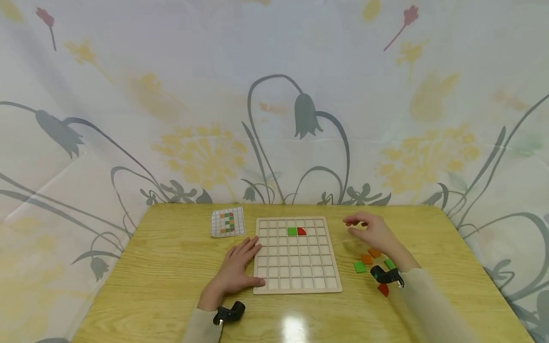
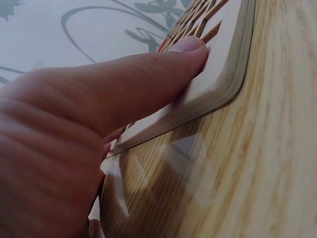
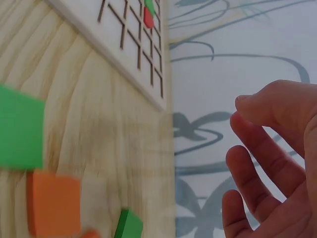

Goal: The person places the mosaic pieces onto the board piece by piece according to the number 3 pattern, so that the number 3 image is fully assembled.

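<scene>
A pale wooden grid board (image 1: 296,291) lies flat on the table. In its second row a green square tile (image 1: 292,231) sits beside a red quarter-round tile (image 1: 301,231). My left hand (image 1: 235,269) rests at the board's left edge, its thumb (image 2: 168,69) lying over the rim near the front corner and its other fingers spread along the side. Right of the board, my right hand (image 1: 372,232) hovers above the table. In the right wrist view its fingers (image 3: 252,173) are loosely bent, with thumb and index tips close together and nothing visible between them.
Below the right hand lie loose tiles: orange squares (image 1: 366,259), a green square (image 1: 360,267), another green tile (image 1: 389,263) and a red quarter-round (image 1: 383,289). A printed pattern card (image 1: 217,230) lies left of the board. A flower-patterned curtain (image 1: 274,143) hangs behind the table.
</scene>
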The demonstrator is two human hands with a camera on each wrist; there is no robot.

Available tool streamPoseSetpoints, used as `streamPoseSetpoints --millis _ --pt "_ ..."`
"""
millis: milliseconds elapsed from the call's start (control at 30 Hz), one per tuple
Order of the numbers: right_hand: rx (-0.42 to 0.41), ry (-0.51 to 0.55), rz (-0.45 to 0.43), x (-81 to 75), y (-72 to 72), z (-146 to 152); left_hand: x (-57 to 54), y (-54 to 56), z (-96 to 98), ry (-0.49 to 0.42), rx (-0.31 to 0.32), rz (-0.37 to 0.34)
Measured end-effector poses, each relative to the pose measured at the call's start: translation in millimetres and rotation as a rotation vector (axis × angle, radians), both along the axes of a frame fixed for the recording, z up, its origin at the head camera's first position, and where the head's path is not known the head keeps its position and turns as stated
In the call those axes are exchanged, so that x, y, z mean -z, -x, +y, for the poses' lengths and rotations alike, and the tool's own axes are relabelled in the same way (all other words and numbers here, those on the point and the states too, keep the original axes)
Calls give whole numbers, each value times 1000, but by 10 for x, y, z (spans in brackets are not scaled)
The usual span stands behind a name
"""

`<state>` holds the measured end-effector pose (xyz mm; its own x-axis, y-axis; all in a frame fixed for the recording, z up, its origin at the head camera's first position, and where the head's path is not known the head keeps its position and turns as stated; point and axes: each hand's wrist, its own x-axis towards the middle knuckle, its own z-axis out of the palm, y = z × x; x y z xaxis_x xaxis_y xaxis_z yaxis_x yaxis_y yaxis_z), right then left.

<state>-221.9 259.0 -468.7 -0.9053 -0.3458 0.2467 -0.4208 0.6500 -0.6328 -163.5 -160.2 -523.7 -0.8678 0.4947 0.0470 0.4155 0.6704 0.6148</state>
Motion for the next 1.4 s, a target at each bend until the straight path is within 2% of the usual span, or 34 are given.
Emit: streamPoseSetpoints --millis 367,533,633,767,1000,1400 --pt "8 -94 -6 55 -240 392 33 10 -14 6 4 15" --pt "-35 -125 39 88 -318 485 17 13 -5 7 9 22" --pt "-47 -161 16 113 -352 530 7 11 -3 2 15 22" --pt "-38 -200 -35 156 -374 582 -7 3 -2 1 14 11" --pt "-28 -211 -58 237 -375 636 -15 -6 0 3 5 1" --pt "-19 -224 -99 266 -367 624 -24 -14 9 -1 -2 -1"
